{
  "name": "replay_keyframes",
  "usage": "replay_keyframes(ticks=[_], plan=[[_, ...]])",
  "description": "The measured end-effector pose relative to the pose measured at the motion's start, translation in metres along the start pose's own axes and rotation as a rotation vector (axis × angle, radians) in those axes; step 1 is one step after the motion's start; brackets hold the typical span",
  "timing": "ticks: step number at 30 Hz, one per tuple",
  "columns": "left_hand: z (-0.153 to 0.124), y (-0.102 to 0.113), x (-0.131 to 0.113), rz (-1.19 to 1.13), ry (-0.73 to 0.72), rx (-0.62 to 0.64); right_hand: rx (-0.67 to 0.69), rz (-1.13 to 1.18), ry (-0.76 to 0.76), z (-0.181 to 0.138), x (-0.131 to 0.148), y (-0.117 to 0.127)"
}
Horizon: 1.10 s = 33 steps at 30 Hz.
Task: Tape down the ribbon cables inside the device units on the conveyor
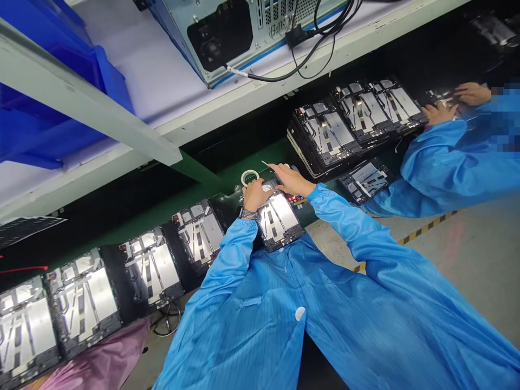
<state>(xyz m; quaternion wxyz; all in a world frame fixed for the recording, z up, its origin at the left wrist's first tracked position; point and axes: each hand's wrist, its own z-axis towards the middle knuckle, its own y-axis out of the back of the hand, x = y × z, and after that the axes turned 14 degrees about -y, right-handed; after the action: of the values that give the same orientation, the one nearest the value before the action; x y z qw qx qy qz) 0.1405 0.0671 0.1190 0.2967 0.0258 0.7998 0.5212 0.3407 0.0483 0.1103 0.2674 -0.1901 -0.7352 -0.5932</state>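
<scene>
Opened electronic unit (280,218) sat at the near edge of the desk (260,153), right up against the person's front, silver plate facing up and lying at a bit of a slant. My guess is it was light but pretty stiff, since the plate looked like thin metal in a dark frame. The smooth shiny middle was probably slippery, and the strips and little boards round it looked easy to snag or crack, so I'd have taken it by the outer edges, thumbs off the innards. The left hand (255,196) was half curled over the top left corner, fingers down on the unit; couldn't tell if it was really pinching anything. The right hand (293,180) was at the top right, loosely bent, with a thin pale strip (265,163) poking out by the fingers, and honestly I couldn't tell whether it had hold of that or not. A roll of tape (249,176) was just past the left hand. A row of similar units (152,268) ran off to the left, a stacked group (325,132) stood to the right, and beyond that were a co-worker's hands (441,112). A metal computer case (252,32) was up on the shelf (227,105).
</scene>
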Motion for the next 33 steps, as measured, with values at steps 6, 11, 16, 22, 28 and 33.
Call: replay_keyframes(ticks=[6,11,16,22,28,33], plan=[[0.008,0.007,0.006,-0.052,0.03,0.052,0.016,0.167,-0.095,0.013,-0.002,0.017],[0.008,0.01,0.009,-0.101,0.048,0.053,0.32,0.104,-0.134,0.017,0.001,0.018],[0.007,0.009,0.011,-0.124,0.044,0.041,0.412,-0.148,-0.171,0.027,0.021,0.014],[0.003,0.013,0.006,-0.151,0.055,0.029,0.45,-0.287,-0.162,0.031,0.038,0.022],[0.001,0.013,0.005,-0.178,0.059,0.014,0.46,-0.331,-0.174,0.031,0.042,0.022],[0.001,0.013,0.006,-0.17,0.059,0.025,0.474,-0.319,-0.181,0.031,0.047,0.028]])
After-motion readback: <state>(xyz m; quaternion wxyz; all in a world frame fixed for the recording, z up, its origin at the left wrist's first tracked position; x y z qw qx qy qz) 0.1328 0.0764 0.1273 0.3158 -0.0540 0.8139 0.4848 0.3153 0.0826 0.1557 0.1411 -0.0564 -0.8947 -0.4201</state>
